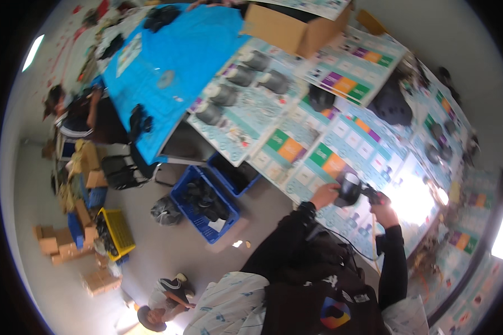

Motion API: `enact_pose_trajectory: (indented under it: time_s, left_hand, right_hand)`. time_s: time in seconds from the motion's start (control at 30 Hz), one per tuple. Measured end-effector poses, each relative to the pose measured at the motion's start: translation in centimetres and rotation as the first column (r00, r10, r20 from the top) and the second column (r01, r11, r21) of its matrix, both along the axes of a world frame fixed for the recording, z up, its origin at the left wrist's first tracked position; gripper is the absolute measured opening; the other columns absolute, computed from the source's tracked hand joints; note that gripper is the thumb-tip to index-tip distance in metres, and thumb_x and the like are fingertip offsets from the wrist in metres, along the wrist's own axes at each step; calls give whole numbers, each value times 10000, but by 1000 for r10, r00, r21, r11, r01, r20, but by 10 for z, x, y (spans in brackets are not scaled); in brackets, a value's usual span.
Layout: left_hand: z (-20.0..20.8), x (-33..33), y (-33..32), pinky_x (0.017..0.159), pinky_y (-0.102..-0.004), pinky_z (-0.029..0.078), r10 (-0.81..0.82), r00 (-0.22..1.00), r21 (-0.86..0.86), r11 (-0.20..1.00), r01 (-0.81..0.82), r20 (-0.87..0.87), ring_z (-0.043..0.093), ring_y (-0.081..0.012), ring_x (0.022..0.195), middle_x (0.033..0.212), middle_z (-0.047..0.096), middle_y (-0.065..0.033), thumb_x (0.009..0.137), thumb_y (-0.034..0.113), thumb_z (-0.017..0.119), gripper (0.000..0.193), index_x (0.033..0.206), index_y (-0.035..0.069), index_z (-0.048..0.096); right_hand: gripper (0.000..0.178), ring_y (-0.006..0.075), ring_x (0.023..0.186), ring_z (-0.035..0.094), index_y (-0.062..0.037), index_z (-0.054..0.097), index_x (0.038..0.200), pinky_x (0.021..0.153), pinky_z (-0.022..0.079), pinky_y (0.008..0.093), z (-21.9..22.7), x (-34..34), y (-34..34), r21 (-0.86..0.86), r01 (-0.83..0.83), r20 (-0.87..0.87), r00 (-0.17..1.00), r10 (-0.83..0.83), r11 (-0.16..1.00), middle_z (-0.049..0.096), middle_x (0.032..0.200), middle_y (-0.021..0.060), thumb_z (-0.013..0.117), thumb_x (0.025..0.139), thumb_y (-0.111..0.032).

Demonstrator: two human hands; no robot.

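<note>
My left hand (325, 196) grips a dark, rounded, cup-shaped piece (349, 190) with a pale top edge, holding it above the near part of the table. My right hand (384, 212) is closed around a small black pistol-shaped tool (369, 194), its front end pointed at the dark piece and close to it. A thin pale hose (375, 248) hangs below my right hand. Blur hides the finer detail of both things. Farther left on the table stand several similar grey rounded pieces (274, 82) with white ends.
Printed sheets cover the table (285, 145); a bright lamp (440, 195) glares at right. A cardboard box (279, 25) and blue-covered table (179, 56) lie beyond. Blue crates (211, 228) and a yellow crate (120, 234) stand on the floor. Two people (162, 304) (75, 120) are at left.
</note>
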State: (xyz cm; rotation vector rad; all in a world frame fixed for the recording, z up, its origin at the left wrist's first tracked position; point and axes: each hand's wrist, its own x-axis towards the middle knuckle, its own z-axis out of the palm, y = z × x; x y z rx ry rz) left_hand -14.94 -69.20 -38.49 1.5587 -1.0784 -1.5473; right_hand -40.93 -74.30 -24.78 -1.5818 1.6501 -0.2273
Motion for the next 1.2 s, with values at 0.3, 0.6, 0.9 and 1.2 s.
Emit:
enact_pose_trajectory:
  time_s: [0.3, 0.6, 0.9, 1.2]
  left_hand:
    - [27, 8, -2, 814, -305, 519, 30, 993, 233, 973, -2, -117, 638, -133, 887, 1188, 724, -67, 941, 164, 660, 456, 1377, 34, 633]
    - [34, 3, 4, 803, -310, 518, 32, 990, 239, 971, 1, -135, 637, -145, 867, 1242, 707, -84, 935, 110, 639, 457, 1382, 18, 622]
    - [36, 8, 1, 804, -307, 517, 15, 991, 233, 972, 17, -133, 639, -143, 862, 1229, 708, -84, 939, 119, 636, 437, 1363, 13, 631]
    - [23, 20, 2, 815, -300, 514, 96, 976, 259, 965, -43, -196, 643, -155, 886, 1192, 715, -68, 960, 117, 580, 386, 1327, 20, 649]
  right_hand:
    - [398, 489, 918, 662, -24, 701, 1165, 837, 521, 532, 21, 28, -13, -77, -86, -85, 993, 79, 993, 687, 933, 316, 555, 801, -93]
    - [366, 468, 901, 678, -47, 736, 1146, 834, 537, 499, 20, 27, -15, -87, -80, -112, 991, 71, 993, 703, 918, 285, 549, 835, -103]
    - [351, 475, 867, 671, -44, 736, 1109, 795, 531, 517, 9, 18, -13, -103, -139, -118, 985, 127, 985, 685, 879, 304, 547, 816, -90]
    - [357, 474, 891, 673, -44, 738, 1114, 824, 530, 496, 20, 26, 5, 96, -94, -48, 994, 99, 991, 695, 895, 296, 565, 805, -90]
